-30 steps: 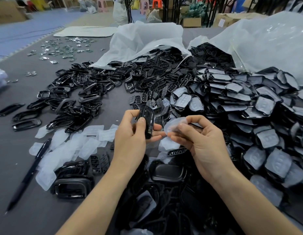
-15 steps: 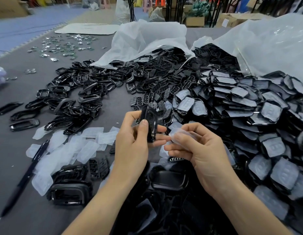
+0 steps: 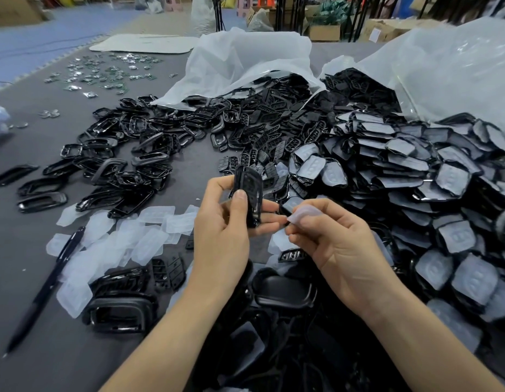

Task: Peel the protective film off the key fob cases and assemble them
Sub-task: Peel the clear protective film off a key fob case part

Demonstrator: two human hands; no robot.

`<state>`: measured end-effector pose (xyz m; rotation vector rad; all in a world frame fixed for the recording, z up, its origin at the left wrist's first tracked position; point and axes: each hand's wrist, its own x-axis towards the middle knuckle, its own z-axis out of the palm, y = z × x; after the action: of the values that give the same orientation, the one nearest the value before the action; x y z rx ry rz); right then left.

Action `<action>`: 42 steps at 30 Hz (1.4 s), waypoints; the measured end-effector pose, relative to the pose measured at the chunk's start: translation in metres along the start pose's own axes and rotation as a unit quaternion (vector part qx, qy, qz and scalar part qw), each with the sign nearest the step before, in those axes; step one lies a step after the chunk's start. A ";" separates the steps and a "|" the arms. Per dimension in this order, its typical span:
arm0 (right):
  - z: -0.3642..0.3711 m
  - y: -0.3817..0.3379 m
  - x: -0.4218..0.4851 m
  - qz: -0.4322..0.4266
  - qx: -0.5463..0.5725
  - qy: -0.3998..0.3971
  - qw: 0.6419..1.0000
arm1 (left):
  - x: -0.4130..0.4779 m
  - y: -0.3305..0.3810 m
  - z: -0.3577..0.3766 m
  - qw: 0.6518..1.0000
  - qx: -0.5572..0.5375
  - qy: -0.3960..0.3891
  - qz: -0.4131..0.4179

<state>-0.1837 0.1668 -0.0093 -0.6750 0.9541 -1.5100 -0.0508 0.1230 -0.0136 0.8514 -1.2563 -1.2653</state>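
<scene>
My left hand (image 3: pixel 226 230) grips a black key fob case (image 3: pixel 250 193) upright, thumb on its front face. Just to its right, my right hand (image 3: pixel 339 244) pinches a small translucent piece of protective film (image 3: pixel 303 215), curled and apart from the case. Peeled films (image 3: pixel 124 241) lie scattered on the grey table left of my hands. A big heap of film-covered case halves (image 3: pixel 401 176) spreads to the right. Black case frames (image 3: pixel 124 165) lie piled to the left.
A black pen (image 3: pixel 47 287) lies at the near left. Two white plastic bags (image 3: pixel 245 63) spill black parts at the back. Small metal and circuit parts (image 3: pixel 104 75) lie at the far left. More black case parts (image 3: pixel 282 290) lie right under my wrists.
The film in my right hand has curled into a smaller piece between my fingertips. My left hand still holds the case, turned slightly more upright.
</scene>
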 end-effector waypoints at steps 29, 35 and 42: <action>-0.001 -0.006 -0.004 -0.097 -0.239 -0.015 0.966 | 0.000 -0.014 0.001 0.979 0.193 -0.038 0.046; 0.002 -0.001 -0.007 -0.192 -0.318 0.002 0.928 | -0.001 -0.015 0.003 0.970 0.223 -0.049 0.082; 0.003 -0.001 -0.009 -0.260 -0.335 0.041 0.905 | -0.002 -0.014 0.005 0.975 0.201 -0.054 0.081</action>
<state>-0.1802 0.1754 -0.0062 -1.4615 1.4600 -1.6662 -0.0581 0.1233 -0.0269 0.9518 -1.6688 -0.9502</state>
